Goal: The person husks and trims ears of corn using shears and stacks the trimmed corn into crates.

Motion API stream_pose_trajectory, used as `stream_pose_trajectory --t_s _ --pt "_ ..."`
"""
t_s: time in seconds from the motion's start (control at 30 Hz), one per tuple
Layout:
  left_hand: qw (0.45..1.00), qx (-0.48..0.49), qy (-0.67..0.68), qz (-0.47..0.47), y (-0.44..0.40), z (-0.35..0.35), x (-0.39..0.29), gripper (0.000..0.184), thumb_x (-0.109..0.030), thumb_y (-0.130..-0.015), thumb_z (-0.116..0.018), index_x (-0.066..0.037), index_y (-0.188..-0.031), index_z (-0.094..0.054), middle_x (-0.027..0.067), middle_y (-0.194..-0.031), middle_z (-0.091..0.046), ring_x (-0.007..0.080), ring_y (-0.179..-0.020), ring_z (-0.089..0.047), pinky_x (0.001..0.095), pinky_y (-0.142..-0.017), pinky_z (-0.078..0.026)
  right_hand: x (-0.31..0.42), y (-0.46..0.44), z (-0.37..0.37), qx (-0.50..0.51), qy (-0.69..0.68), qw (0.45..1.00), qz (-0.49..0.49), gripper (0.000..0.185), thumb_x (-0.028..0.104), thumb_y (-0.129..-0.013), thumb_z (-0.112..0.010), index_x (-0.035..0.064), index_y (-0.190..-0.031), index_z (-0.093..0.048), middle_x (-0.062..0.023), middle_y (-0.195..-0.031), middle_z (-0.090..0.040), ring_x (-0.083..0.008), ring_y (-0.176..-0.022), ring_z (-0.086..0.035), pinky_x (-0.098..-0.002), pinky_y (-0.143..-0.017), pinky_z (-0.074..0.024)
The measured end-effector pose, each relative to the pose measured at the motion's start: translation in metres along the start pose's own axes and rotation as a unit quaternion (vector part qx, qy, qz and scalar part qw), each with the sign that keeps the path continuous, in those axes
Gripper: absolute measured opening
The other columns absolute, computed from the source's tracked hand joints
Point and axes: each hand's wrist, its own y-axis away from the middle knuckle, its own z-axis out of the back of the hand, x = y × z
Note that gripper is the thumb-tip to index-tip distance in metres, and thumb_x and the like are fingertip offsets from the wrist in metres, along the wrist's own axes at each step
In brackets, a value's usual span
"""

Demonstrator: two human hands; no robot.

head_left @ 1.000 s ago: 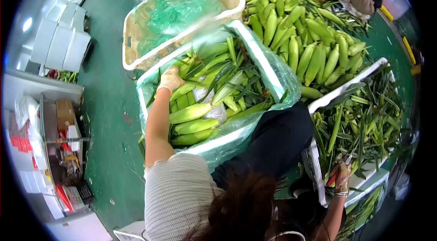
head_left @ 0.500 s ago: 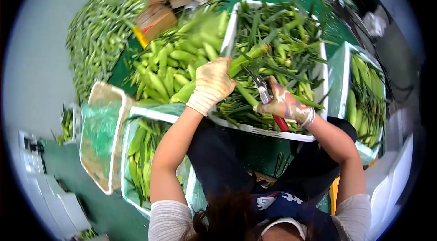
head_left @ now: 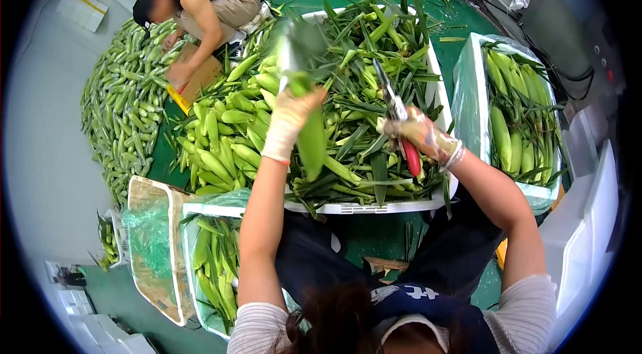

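A green ear of corn in its husk [head_left: 311,148] is in my gloved left hand [head_left: 294,114], fingers wrapped round it. Its lower end hangs below the hand, and its upper end is smeared by motion. My gloved right hand [head_left: 422,135] grips red-handled pruning shears [head_left: 397,108], blades pointing up and away from me, apart from the ear. Beneath both hands stands a white crate [head_left: 364,208] heaped with cut leaves and stalk ends [head_left: 361,130]. Left of the crate lies a pile of husked-in corn ears [head_left: 221,153].
A lined crate of corn [head_left: 476,120] stands at right, another [head_left: 194,210] at lower left beside a tan crate [head_left: 180,260]. At upper left a co-worker [head_left: 214,6] crouches by a cardboard box [head_left: 204,76] and a heap of wrapped ears [head_left: 124,100].
The ear in my left hand has swung from a slant across the crate to nearly upright. My right hand with the shears is now farther from it. The whole view has shifted.
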Motion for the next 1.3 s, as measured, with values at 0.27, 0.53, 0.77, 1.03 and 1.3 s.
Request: stream_pose_trajectory --t_s 0.27,0.53,0.77,1.03,1.3 --pt "0.744 -0.295 0.564 0.203 -0.034 0.04 0.03 0.071 -0.057 -0.084 -0.057 -0.008 -0.133 -0.039 0.0147 -0.137 -0.04 0.0364 -0.121 -0.04 0.0594 -0.102 -0.028 -0.047 0.026 -0.036 0.004 0.41 0.911 -0.037 0.082 0.049 -0.064 -0.074 -0.0079 -0.114 -0.041 -0.0272 -0.101 -0.058 -0.0376 -0.094 -0.059 -0.0376 -0.086 -0.0467" --pt "0.791 -0.327 0.446 0.262 -0.01 -0.011 0.05 0.06 -0.06 -0.081 -0.059 -0.015 -0.12 -0.049 0.009 -0.116 -0.056 0.0308 -0.107 -0.049 0.0487 -0.089 -0.043 -0.035 -0.009 -0.049 -0.166 0.466 0.855 0.159 0.075 0.043 -0.067 -0.072 -0.0049 -0.113 -0.037 -0.0219 -0.099 -0.054 -0.0351 -0.093 -0.056 -0.0417 -0.08 -0.0484" --pt "0.912 -0.325 0.186 0.168 -0.01 0.02 0.046 0.057 -0.052 -0.074 -0.072 -0.005 -0.1 -0.056 0.0076 -0.083 -0.064 0.0201 -0.062 -0.06 0.0309 -0.056 -0.049 -0.045 -0.009 -0.021 -0.078 0.081 0.992 -0.057 0.022 0.022 -0.079 -0.068 0.004 -0.08 -0.056 -0.0047 -0.063 -0.055 -0.0165 -0.053 -0.055 -0.0308 -0.051 -0.0491" --pt "0.974 0.124 0.174 0.069 0.017 -0.011 0.027 0.067 -0.002 -0.07 -0.08 0.004 -0.123 -0.04 0.0075 -0.1 -0.062 0.0134 -0.089 -0.059 0.0262 -0.081 -0.051 0.003 -0.053 -0.039 -0.105 0.192 0.972 0.09 0.042 0.028 -0.078 -0.072 0.0005 -0.105 -0.053 -0.0084 -0.081 -0.06 -0.0196 -0.078 -0.055 -0.0333 -0.073 -0.0466" --pt "0.994 -0.088 0.042 0.053 0.016 0.025 0.013 0.043 -0.035 -0.077 -0.074 -0.004 -0.104 -0.064 0.0051 -0.098 -0.064 0.0188 -0.086 -0.06 0.0295 -0.079 -0.048 -0.006 -0.063 0.004 -0.244 0.005 0.961 0.129 0.015 0.012 -0.079 -0.071 0.0063 -0.089 -0.06 -0.0016 -0.068 -0.061 -0.0121 -0.058 -0.057 -0.0267 -0.053 -0.0462"
